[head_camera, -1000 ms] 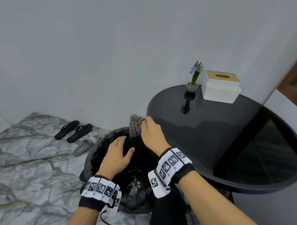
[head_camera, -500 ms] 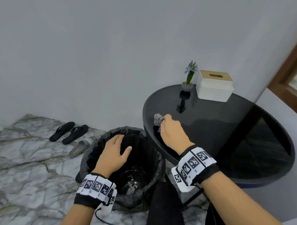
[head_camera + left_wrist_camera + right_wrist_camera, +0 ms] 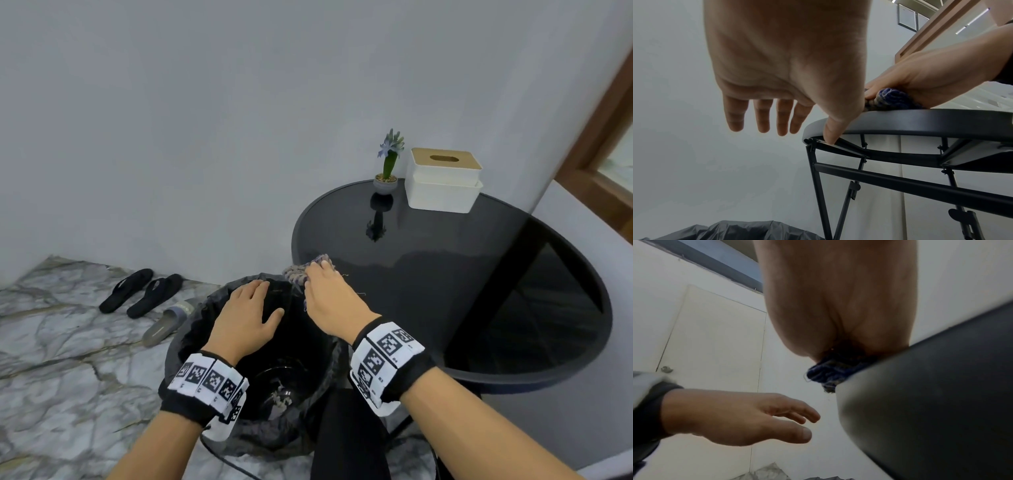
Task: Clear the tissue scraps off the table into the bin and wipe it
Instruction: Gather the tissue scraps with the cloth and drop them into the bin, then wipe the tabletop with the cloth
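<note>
My right hand [image 3: 329, 294] grips a bunched blue and grey checked cloth [image 3: 299, 272] at the left rim of the round black glass table [image 3: 445, 274]. The left wrist view shows the cloth [image 3: 890, 99] pressed against the table edge [image 3: 900, 120] under that hand [image 3: 925, 78]. My left hand [image 3: 248, 315] hovers flat, fingers straight and empty, over the bin [image 3: 205, 342] with its black liner, just left of the table. A few pale tissue scraps [image 3: 279, 399] lie at the bottom of the bin. In the right wrist view the cloth [image 3: 830, 371] hangs off the table edge.
A small potted flower [image 3: 387, 164] and a white tissue box [image 3: 442, 181] stand at the table's far side by the wall. Two black flip-flops [image 3: 140, 291] and a grey slipper [image 3: 168, 322] lie on the marble floor left of the bin.
My right hand carried the cloth from over the bin onto the table, then swept it back to the table's left rim. The left hand stayed over the bin.
</note>
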The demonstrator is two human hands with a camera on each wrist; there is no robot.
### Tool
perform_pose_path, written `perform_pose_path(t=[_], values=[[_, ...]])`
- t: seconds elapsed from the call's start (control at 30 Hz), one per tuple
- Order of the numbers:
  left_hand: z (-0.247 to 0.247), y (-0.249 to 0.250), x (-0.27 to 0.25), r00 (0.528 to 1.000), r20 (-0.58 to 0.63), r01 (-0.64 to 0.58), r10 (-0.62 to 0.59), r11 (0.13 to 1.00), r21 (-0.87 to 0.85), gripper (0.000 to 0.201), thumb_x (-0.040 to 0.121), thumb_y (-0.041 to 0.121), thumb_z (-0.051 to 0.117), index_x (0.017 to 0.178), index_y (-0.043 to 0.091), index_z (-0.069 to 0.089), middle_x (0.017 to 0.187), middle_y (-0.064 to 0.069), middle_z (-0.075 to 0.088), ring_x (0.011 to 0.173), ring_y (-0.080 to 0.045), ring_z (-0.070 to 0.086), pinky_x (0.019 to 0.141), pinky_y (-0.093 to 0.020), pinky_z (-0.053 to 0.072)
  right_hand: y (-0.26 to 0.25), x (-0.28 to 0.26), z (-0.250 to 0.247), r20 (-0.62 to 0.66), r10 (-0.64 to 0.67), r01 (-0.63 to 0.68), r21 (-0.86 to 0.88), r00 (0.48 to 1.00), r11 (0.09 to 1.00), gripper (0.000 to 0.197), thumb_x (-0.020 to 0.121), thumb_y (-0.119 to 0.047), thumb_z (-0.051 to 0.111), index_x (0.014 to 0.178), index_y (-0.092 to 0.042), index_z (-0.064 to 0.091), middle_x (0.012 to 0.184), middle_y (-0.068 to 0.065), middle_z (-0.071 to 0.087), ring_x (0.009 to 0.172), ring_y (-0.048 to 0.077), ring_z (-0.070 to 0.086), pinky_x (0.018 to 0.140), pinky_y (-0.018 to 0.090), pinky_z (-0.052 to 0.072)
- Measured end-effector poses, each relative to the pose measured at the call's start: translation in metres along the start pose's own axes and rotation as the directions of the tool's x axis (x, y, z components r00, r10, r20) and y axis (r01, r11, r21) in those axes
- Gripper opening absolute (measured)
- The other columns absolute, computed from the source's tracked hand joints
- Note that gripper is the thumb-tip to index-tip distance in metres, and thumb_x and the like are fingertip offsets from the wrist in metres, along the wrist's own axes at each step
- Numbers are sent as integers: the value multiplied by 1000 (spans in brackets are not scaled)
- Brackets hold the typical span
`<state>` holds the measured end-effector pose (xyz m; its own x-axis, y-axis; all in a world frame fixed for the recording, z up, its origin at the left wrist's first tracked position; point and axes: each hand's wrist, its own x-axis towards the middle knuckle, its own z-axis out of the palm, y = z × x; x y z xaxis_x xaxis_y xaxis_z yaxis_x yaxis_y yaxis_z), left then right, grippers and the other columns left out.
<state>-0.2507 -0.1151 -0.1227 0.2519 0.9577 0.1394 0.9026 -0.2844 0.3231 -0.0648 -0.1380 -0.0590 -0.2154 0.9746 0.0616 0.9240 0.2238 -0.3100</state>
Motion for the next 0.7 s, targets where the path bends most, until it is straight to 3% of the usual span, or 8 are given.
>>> perform_pose_path(t=[0.17, 0.3, 0.53, 0.7], values=[[-10, 0, 15, 998, 4, -58, 58, 996, 65, 69, 89, 52, 46, 143, 10, 41, 147, -9, 45, 135, -29, 40, 114, -41, 31, 3, -17, -2, -6, -15, 15, -45, 1000, 999, 41, 97, -15, 33, 133, 3, 41, 142, 17, 40, 134, 29, 30, 113, 40, 28], [-19, 3, 21, 996, -2, -93, 93, 993, 74, 67, 91, 49, 49, 145, 10, 39, 149, -10, 43, 137, -30, 37, 114, -42, 31, 6, -37, -8, 43, 53, -53, -6, 998, 999, 52, 98, -20, 34, 145, 1, 27, 157, 18, 23, 148, 28, 11, 120, 38, 15], [-31, 19, 34, 978, -32, -205, 206, 978, 32, 65, 96, 46, 48, 149, 11, 35, 153, -8, 38, 140, -26, 33, 115, -37, 27, 24, -37, -16, 86, 126, -118, -97, 988, 988, 61, 97, -29, 30, 149, 2, 17, 159, 21, 12, 149, 31, 5, 121, 43, 12], [-27, 27, 42, 960, -4, -279, 279, 960, 0, 63, 96, 46, 34, 150, 13, 35, 155, -3, 37, 142, -21, 31, 116, -31, 22, 26, -21, -19, 160, 157, -128, -174, 975, 976, 65, 100, -34, 25, 150, 3, 9, 160, 22, 7, 148, 34, 2, 120, 45, 9]])
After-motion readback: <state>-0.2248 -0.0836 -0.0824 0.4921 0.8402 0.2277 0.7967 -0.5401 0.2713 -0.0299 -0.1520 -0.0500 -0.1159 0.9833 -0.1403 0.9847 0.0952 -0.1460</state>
